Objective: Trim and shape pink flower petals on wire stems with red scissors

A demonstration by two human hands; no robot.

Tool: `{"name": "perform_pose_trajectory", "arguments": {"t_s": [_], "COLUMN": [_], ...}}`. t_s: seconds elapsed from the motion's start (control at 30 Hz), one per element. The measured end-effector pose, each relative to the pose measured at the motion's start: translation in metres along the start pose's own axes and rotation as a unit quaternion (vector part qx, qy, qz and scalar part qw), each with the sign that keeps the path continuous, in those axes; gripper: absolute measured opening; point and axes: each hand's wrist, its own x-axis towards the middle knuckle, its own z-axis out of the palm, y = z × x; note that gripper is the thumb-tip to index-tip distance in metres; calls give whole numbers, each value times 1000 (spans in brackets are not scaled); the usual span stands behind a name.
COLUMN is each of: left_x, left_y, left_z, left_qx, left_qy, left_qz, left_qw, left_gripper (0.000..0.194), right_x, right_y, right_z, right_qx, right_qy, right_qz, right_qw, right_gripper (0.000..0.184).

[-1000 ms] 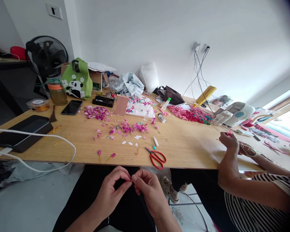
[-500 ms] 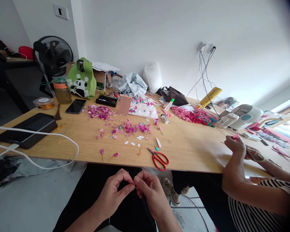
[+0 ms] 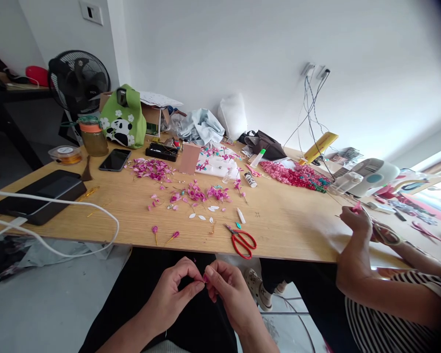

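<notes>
Over my lap, just off the table's front edge, my left hand (image 3: 179, 289) and my right hand (image 3: 228, 291) meet fingertip to fingertip. Both are closed in a pinch. A tiny magenta piece (image 3: 206, 278) shows at the right fingertips, mostly covered by them. What the left fingers pinch is too small to make out. On the table ahead lie red-handled scissors (image 3: 243, 242), two purple-headed pieces with yellow stems (image 3: 173, 237), white leaf-shaped pieces (image 3: 202, 217), a white tube (image 3: 241, 215) and a row of pink petal clusters (image 3: 196, 192).
A person in a striped top (image 3: 375, 318) works at the right with a pink piece. At the left are a white cable (image 3: 108, 218), a black case (image 3: 36, 196), a phone (image 3: 114, 160) and a bottle (image 3: 93, 139). A pink bead-like heap (image 3: 290, 174) lies farther back.
The view has shifted slightly, so the table appears farther right. My hands stay pinched together; a bit of magenta now shows at the right fingertips.
</notes>
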Motion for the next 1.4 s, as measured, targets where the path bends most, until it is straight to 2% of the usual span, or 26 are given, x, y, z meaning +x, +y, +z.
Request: {"name": "perform_pose_trajectory", "arguments": {"t_s": [0.2,0.43,0.97,1.13,1.4], "left_x": [0,-2,-6,-2,1], "left_y": [-4,-7,-7,-14,-19], "left_z": [0,-1,5,6,-1], "left_qx": [-46,-51,-53,-79,-20], "left_qy": [-12,-21,-23,-7,18], "left_qz": [16,26,73,96,86], "left_qw": [999,998,996,992,996], "left_gripper": [17,16,16,13,13], "right_x": [1,2,1,2,5], "right_y": [-2,-2,-2,-2,-3], "right_z": [1,-2,-6,-7,-7], "right_qx": [60,43,23,4,-17], "right_qy": [-10,-50,-78,-63,-35], "right_qz": [45,38,24,23,19], "right_qw": [997,997,996,998,999], "right_gripper": [49,43,37,39,43]}}
